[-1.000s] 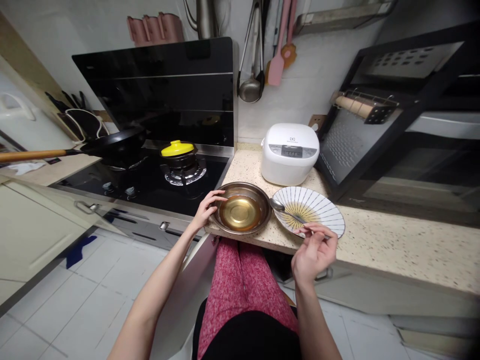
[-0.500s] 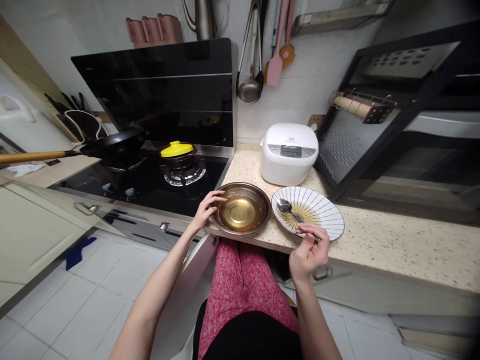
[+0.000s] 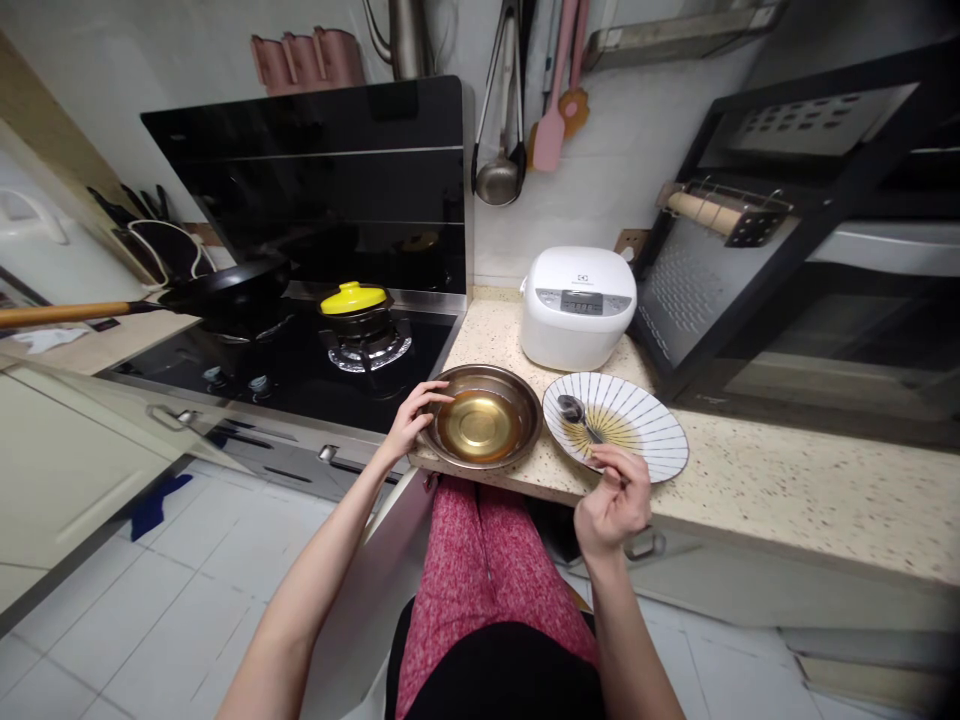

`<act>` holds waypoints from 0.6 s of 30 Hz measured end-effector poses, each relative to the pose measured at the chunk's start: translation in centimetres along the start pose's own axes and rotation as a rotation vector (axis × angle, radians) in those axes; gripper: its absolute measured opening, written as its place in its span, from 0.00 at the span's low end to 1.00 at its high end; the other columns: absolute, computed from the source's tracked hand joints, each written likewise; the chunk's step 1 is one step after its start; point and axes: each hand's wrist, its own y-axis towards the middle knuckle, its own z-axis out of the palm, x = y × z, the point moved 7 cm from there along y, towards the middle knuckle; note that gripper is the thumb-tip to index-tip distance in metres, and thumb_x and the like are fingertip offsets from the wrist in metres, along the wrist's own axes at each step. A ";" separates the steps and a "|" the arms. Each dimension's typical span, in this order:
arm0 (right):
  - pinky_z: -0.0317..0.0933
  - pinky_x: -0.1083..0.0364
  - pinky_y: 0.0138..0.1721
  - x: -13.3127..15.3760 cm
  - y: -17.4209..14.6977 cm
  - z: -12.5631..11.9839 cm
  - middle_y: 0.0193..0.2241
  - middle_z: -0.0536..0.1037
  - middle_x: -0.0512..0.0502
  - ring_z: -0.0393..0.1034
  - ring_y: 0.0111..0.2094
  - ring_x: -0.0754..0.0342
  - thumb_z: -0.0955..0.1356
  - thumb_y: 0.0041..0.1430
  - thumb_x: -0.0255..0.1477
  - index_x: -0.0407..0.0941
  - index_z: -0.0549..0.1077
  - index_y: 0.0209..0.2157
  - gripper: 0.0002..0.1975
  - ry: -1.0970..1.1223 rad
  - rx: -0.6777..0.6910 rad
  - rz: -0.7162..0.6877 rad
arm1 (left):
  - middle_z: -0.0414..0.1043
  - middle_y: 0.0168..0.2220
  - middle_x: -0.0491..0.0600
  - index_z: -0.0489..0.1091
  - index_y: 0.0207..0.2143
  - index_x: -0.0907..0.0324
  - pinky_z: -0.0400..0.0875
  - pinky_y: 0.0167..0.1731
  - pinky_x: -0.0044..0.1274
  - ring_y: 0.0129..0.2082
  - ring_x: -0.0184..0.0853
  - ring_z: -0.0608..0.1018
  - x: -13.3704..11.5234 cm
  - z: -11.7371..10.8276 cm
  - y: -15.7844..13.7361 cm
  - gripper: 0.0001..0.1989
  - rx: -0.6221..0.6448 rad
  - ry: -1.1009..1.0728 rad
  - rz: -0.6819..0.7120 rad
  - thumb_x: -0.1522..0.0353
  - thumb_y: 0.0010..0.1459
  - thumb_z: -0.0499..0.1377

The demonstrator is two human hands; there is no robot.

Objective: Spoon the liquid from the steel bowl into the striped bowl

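The fingers of my left hand (image 3: 411, 420) hook over the left rim of a round metal bowl (image 3: 529, 408). A shallow, clear yellowish liquid appears to lie in it. My right hand (image 3: 615, 500) is closed round the handle of a metal spoon (image 3: 572, 408). The spoon's bowl points up and to the left, over the left part of a white plate (image 3: 660, 425) with dark radiating lines. A yellowish-brown tint shows at the plate's middle. Whether the spoon touches the plate I cannot tell. Bowl and plate stand side by side on the speckled counter (image 3: 787, 480).
Behind the plate stands a white rice cooker (image 3: 579, 310). On the gas hob at left are a pot with a yellow lid (image 3: 354, 298) and a black wok (image 3: 225, 290) with a wooden handle. A dark metal cabinet (image 3: 750, 300) borders the right. Utensils hang above, including a ladle (image 3: 499, 182).
My right hand has shifted slightly left with the spoon, whose bowl has moved a little to the right and tilted. My left hand and the metal bowl have stayed put.
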 end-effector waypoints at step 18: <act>0.69 0.53 0.36 -0.2 -3.8 4.0 0.35 0.75 0.48 0.71 0.32 0.55 0.63 0.73 0.33 0.46 0.72 0.37 0.10 0.261 0.153 0.386 | 0.71 0.61 0.57 0.80 0.48 0.57 0.60 0.65 0.46 0.62 0.52 0.70 0.2 0.0 0.0 0.19 -0.003 -0.007 -0.008 0.62 0.62 0.55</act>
